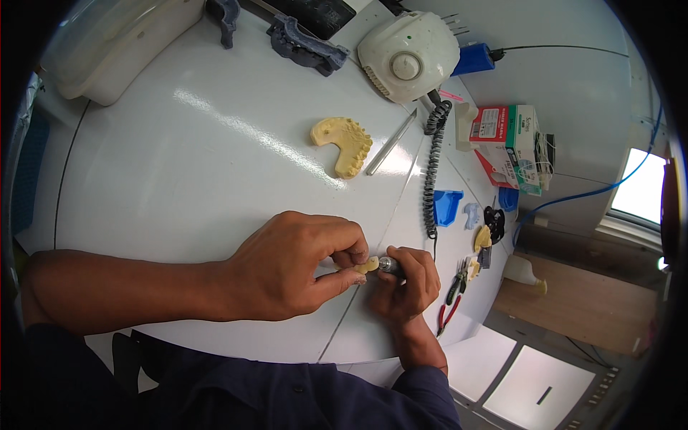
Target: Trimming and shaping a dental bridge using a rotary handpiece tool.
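My left hand (301,265) has its thumb and fingers curled round a small pale yellow piece (370,264), part of which is hidden by the fingers. My right hand (408,283) grips a metal rotary handpiece (389,265), its front end against or very close to that piece. A coiled grey cord (430,179) runs down from a white control unit (401,54) toward my right hand. Above my hands a horseshoe-shaped yellow dental cast (344,140) lies on the white worktop (179,186), beside a slim metal tool (393,143).
At upper left stand a plastic container (118,50) and grey moulded trays (304,46). On the right are boxes (505,143), a blue tray (446,206), small casts (481,239) and pliers (450,308). A blue cable (573,197) crosses the right side.
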Tool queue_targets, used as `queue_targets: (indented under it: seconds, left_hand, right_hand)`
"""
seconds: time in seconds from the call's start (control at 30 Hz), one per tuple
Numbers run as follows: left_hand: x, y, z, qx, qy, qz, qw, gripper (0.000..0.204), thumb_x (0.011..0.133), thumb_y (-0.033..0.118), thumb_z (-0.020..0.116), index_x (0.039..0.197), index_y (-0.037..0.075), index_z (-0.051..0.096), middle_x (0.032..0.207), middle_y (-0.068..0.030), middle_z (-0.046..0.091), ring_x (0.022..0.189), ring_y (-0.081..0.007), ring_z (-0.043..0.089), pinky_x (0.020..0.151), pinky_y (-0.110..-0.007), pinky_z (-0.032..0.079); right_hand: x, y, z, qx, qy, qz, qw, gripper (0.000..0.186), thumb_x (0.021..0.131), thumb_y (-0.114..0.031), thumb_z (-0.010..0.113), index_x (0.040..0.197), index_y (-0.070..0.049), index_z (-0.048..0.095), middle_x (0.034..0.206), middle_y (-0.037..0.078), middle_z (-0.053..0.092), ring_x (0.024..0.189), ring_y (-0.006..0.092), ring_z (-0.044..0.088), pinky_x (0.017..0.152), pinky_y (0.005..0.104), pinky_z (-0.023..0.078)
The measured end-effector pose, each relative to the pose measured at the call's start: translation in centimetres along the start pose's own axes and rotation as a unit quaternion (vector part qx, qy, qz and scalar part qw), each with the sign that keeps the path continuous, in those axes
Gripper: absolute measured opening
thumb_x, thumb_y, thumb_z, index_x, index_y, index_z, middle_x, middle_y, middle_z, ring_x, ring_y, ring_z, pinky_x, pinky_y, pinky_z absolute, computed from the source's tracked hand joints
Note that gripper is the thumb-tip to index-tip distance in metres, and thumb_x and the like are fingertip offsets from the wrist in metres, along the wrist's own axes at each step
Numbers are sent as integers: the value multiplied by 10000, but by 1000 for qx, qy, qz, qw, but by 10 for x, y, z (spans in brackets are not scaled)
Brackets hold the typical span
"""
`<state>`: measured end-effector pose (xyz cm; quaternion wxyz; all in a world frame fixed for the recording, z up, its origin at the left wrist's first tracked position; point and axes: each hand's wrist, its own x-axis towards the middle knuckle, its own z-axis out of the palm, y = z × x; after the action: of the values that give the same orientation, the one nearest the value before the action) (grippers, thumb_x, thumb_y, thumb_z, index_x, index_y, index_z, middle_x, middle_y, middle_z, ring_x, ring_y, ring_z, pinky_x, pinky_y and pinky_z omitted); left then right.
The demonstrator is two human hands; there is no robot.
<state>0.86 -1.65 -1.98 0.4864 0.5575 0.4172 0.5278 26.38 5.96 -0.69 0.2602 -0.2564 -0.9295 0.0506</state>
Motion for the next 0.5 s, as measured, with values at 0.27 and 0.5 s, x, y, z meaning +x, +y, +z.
queue_targets:
  seconds: [0.27,0.5]
  left_hand:
    - [0,0,0,6,2,6,1000,158,921,84,833,985,24,701,933,-101,776,622,-114,644,501,-273,451]
    - [0,-1,0,7,4,11,1000,152,918,79,829,992,27,707,938,-102,772,614,-121,637,499,-278,446]
  right_hand:
    - [3,-3,-2,6,-6,9,1000,258,861,-138,804,1066,13,758,832,114,710,681,251,658,611,360,501]
    - [4,-3,-1,7,-6,8,1000,251,850,-134,802,1049,12,759,819,115,710,673,251,655,607,354,492]
